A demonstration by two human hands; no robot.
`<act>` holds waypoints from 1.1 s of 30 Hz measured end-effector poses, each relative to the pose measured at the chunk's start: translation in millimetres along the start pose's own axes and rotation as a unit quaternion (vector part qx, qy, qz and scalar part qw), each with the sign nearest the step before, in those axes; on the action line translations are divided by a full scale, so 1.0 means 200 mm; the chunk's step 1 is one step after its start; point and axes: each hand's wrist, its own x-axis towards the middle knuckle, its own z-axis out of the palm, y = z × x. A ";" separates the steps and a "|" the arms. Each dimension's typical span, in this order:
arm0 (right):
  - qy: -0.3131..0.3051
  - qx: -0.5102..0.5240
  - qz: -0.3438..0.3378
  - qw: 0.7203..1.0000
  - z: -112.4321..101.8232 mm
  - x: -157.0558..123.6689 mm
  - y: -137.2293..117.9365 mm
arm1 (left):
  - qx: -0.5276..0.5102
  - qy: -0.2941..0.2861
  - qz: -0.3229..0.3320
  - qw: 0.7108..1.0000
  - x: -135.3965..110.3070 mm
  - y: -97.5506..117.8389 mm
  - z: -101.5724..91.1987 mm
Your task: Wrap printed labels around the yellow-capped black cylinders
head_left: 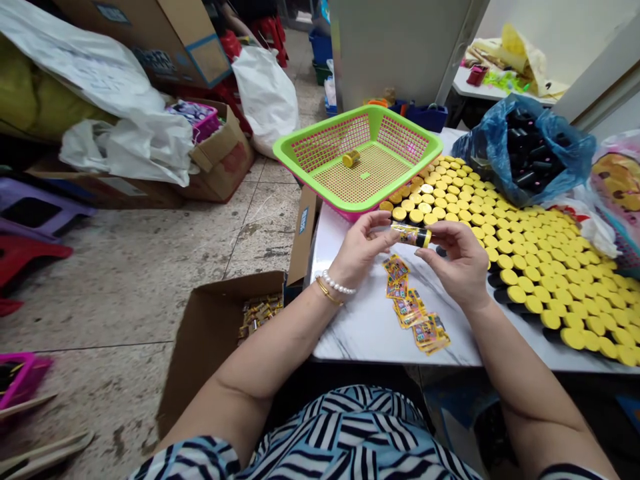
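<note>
Two hands are raised just above a white marble table (360,330): the left hand (363,252) and the right hand (457,260). Both grasp one small labelled bottle (410,235), held level between them. The left fingertips (384,223) pinch the bottle near its left end, and the right fingertips (431,235) close on its black right end. Neither hand is released. Printed label strips (411,308) lie in a loose line on the table directly below the bottle. Yellow-capped bottles (535,260) stand in dense rows to the right of the hands. A green plastic basket (320,147) sits at the far end of the table, with one bottle (351,158) lying on its side inside. A blue plastic bag (555,147) of black bottles rests beyond the rows. On the floor left of the table, an open cardboard box (210,353) contains more label strips (260,317).
</note>
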 end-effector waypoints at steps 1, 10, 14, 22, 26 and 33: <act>-0.014 -0.005 0.001 1.000 0.00 0.00 0.00 | 0.008 -0.031 -0.009 0.999 0.00 0.00 0.00; -0.056 -0.052 -0.005 0.997 0.03 0.01 0.05 | 0.014 -0.079 -0.059 0.995 -0.01 0.00 -0.01; -0.074 -0.042 0.003 0.996 0.01 0.01 0.07 | 0.013 -0.069 -0.074 0.995 0.01 -0.01 -0.02; -0.078 0.207 0.235 0.946 0.06 -0.02 0.07 | 0.098 -0.109 0.041 0.988 0.00 -0.01 0.00; -0.072 0.189 0.216 0.955 0.07 -0.02 0.08 | 0.060 -0.105 -0.014 0.993 0.00 -0.02 -0.01; -0.044 0.187 0.174 0.966 0.07 -0.04 0.05 | 0.070 -0.115 0.019 0.991 -0.02 -0.02 0.00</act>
